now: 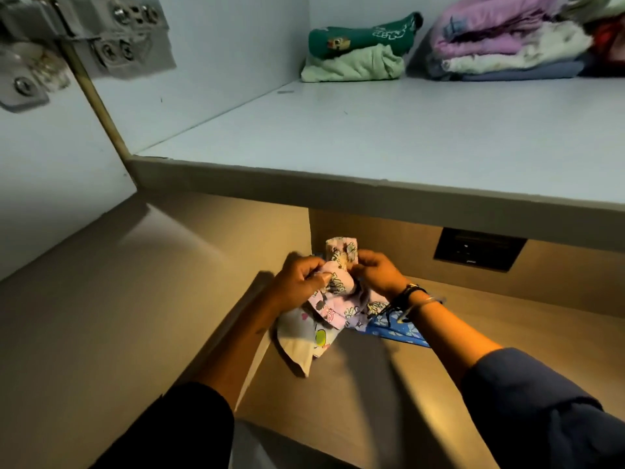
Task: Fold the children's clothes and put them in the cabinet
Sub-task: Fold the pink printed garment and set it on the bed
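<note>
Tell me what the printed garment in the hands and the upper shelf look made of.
Printed garment: soft thin cloth, probably cotton knit; it crumples and drapes between left hand and right hand. Upper shelf: likely laminated board, smooth matte pale face, straight front edge.

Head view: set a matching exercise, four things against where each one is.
Things
1 dark green printed garment
2 lilac cartoon-print garment
3 blue patterned cloth
4 black rectangular panel

Places
A gripped by the left hand and the right hand
B lying on the lower shelf, by the right wrist
C atop the pale green folded garment on the upper shelf
D recessed in the back wall

Pairs: 1-C, 2-A, 3-B, 4-D
</note>
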Tool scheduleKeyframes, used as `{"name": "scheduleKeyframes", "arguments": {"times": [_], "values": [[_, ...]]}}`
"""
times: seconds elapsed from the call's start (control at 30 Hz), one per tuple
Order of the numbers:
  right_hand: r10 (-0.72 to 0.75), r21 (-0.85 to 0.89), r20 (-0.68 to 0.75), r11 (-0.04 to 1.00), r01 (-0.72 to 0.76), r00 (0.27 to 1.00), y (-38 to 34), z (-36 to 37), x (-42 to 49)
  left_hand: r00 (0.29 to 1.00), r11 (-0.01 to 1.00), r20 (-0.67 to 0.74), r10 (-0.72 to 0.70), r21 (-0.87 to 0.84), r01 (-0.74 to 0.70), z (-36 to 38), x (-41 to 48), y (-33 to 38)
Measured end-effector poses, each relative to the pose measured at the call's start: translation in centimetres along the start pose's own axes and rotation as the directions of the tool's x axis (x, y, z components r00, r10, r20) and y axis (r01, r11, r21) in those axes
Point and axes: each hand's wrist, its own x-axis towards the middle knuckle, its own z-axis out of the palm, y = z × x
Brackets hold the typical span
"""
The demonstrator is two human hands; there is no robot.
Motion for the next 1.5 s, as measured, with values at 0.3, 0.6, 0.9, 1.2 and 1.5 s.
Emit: {"name": "scheduleKeyframes", "arguments": {"times": [0.3, 0.6, 0.9, 1.2, 1.5], "values": [[-0.276, 0.093, -0.253, 0.947, 0.307, 0.927, -3.5, -12.4, -14.0, 0.985, 0.978, -0.090, 0.146, -0.139, -0.158, -0.6, -0.8, 8.9], [-0.112, 0.142, -0.289, 0.977, 0.159, 0.951, -1.8, -17.5, -23.1, 0.968, 0.965, 0.106, 0.229, -0.154, -0.211, 6.1, -0.4, 14.0], [0.020, 0.295, -0.566, 0.939, 0.180, 0.824, -1.9, -22.5, -21.0, 0.952, 0.940, -0.019, 0.305, -0.153, -0.304, 11.1, 4.1, 17.5], [-0.082, -0.020, -0.365, 0.997, 0.080, 0.927, 5.7, -20.7, -29.6, 0.953, 0.961, 0.134, 0.271, -0.087, -0.261, 15.4, -5.2, 11.8], [0.220, 0.034, -0.158, 0.976, -0.217, 0.963, 14.7, -13.4, -38.7, 0.870, 0.982, 0.459, 0.180, -0.032, -0.187, 20.4, -16.3, 4.2]]}}
